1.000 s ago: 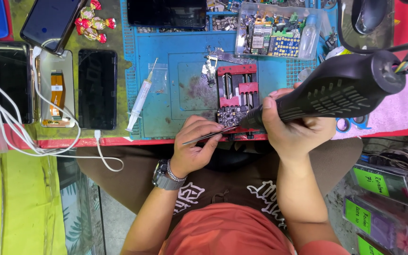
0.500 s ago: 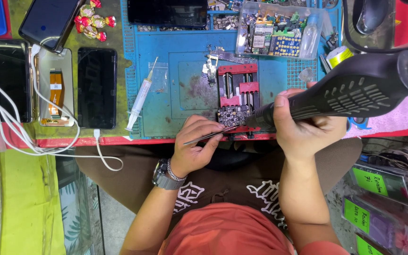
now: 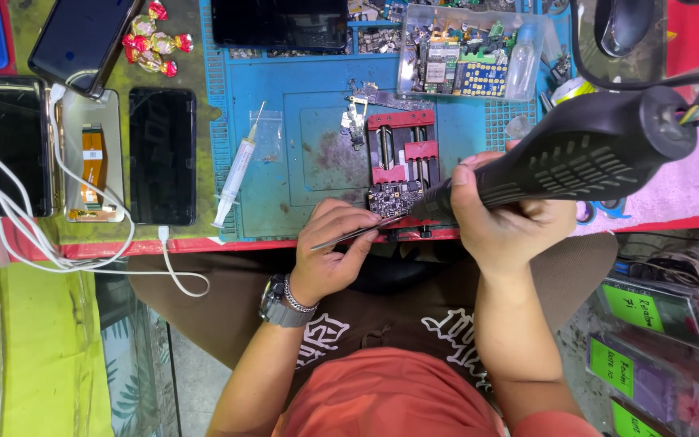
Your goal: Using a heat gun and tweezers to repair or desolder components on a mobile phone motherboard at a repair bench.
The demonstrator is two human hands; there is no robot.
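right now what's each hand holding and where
Left hand pinches tweezers near their back end; right hand grips the black hot-air tool around its handle's front.

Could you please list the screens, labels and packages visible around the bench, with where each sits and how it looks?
Dark phone screens: flat black rectangles, left of the blue mat.
Panel with orange ribbon: grey rectangle between those phones.
Dark screen: black rectangle, top centre.
Clear plastic box: holds circuit boards, top right.
Green labels: handwritten rectangles on clear packets, lower right.
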